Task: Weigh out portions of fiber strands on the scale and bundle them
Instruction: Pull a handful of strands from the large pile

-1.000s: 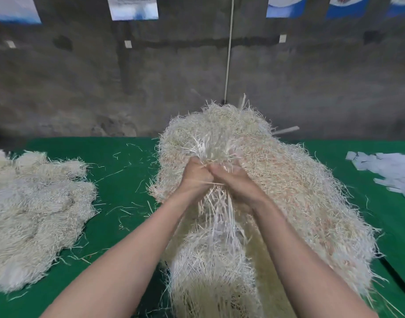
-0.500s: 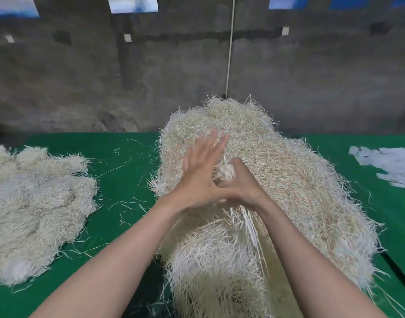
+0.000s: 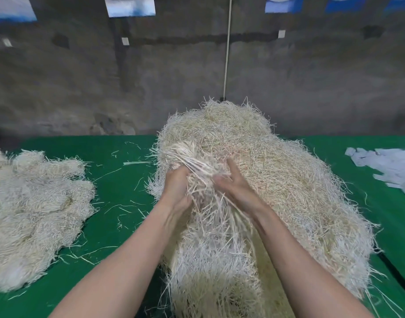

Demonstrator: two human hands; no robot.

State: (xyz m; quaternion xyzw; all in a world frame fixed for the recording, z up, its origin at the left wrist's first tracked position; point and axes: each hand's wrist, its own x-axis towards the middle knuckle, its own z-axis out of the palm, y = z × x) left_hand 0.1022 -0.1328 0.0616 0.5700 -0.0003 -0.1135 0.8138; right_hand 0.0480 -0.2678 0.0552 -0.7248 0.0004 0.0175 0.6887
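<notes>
Head view: the left grip (image 3: 177, 187) holds a bunch of fiber strands (image 3: 186, 154) tight by the big pile (image 3: 288, 191). The right grip (image 3: 238, 187) is wide, with flat fingers touching the bunch.

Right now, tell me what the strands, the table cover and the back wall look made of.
Strands: thin, stiff, pale cream, matte; likely dried plant fibre or paper strip, cannot tell which. Table cover: green, dull; probably felt or cloth. Wall: grey, rough, blotchy; looks like bare cement.
</notes>
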